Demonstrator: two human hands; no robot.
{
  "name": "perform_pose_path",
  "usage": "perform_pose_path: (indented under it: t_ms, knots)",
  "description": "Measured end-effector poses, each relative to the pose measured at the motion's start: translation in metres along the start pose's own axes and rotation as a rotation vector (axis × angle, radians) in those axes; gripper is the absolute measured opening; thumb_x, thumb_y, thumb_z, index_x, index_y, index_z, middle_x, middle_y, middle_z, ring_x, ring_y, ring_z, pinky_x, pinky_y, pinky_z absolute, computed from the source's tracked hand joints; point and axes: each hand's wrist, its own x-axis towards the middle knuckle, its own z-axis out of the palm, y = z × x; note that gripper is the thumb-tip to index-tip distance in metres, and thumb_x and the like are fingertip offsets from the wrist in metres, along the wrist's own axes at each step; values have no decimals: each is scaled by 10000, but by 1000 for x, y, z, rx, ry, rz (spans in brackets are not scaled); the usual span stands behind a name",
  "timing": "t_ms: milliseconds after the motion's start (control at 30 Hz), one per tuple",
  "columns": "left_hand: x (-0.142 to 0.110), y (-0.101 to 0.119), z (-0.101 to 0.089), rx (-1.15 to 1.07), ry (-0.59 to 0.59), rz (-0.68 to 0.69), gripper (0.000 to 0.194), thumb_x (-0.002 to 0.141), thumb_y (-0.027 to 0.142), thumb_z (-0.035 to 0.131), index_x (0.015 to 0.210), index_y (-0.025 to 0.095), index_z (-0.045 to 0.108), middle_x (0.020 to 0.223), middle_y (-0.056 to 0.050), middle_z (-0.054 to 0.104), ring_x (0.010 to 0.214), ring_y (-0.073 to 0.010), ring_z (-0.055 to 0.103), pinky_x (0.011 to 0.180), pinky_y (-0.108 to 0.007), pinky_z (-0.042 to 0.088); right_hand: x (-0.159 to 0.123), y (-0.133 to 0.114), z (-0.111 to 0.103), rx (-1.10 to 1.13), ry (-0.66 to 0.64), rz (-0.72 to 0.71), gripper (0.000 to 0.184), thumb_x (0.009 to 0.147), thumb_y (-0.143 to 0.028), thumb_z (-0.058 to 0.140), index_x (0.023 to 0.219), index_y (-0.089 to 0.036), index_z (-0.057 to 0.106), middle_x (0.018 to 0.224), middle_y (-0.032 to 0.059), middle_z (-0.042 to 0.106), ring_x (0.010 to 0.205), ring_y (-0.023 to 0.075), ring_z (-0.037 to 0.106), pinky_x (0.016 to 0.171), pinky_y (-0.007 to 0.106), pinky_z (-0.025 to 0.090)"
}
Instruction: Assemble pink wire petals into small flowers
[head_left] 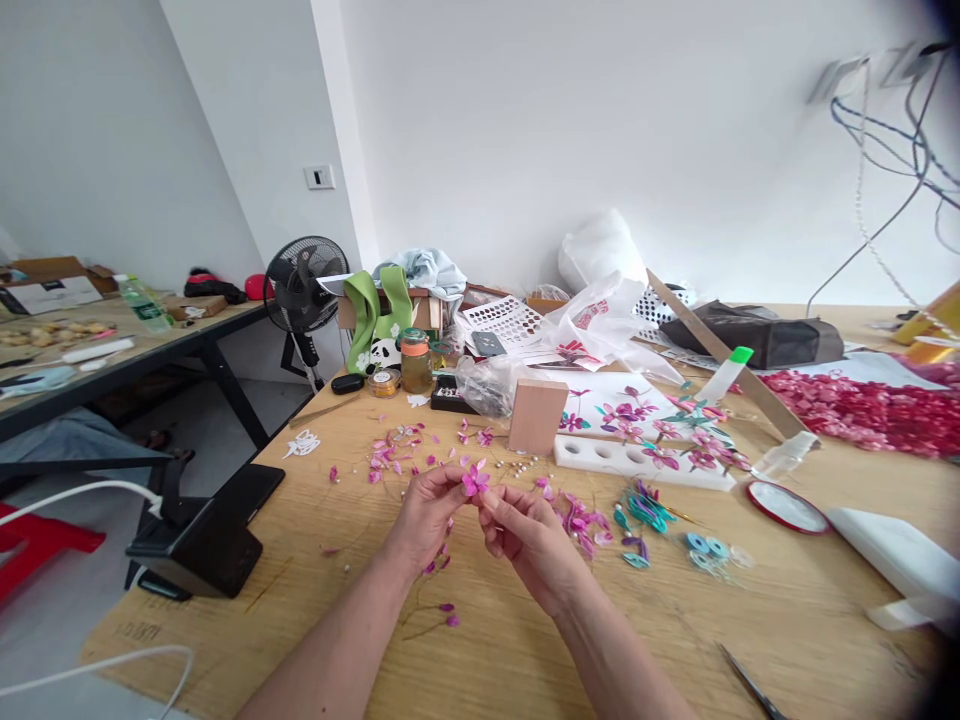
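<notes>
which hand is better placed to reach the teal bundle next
Probably the right hand: the teal bundle lies on its side, and the left hand is farther off. Both hold the pink flower, so the left might hold it alone.

One head-worn camera looks forward and down across the table.

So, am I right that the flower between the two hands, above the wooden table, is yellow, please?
Not quite: the head view shows that the flower between the left hand and right hand, above the wooden table, is bright pink.
</notes>
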Motion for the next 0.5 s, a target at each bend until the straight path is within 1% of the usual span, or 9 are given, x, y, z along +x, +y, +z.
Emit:
perform_pose_path:
  t_ms: [133, 267, 367, 500]
  knots:
    - [1, -4, -3, 105, -29, 97, 123, 702, 269, 722, 702, 148, 703, 711, -24, 619, 713, -143, 534, 706, -254, 419, 1, 4, 1, 8, 14, 18, 295, 642, -355, 780, 598, -137, 585, 524, -26, 514, 431, 47, 395, 419, 195, 264]
    - [1, -7, -6, 168, -62, 149, 109, 737, 258, 690, 733, 150, 705, 742, -31, 622, 741, -154, 540, 724, -265, 415, 2, 6, 0, 34, 48, 31, 288, 609, -320, 798, 587, -141, 574, 503, -35, 511, 418, 43, 388, 416, 191, 260]
    - [1, -7, -6, 193, -82, 142, 126, 748, 271, 679, 771, 152, 715, 740, -31, 619, 731, -154, 539, 715, -267, 414, 3, 6, -1, -6, 79, 21, 289, 591, -312, 800, 579, -143, 567, 488, -41, 503, 408, 41, 376, 414, 192, 253]
    - [1, -6, -5, 222, -97, 104, 163, 769, 297, 654, 776, 144, 712, 713, -27, 604, 716, -152, 530, 701, -264, 409, 3, 5, 0, -140, 138, -51, 302, 596, -345, 775, 568, -149, 547, 483, -48, 483, 414, 49, 372, 418, 198, 264]
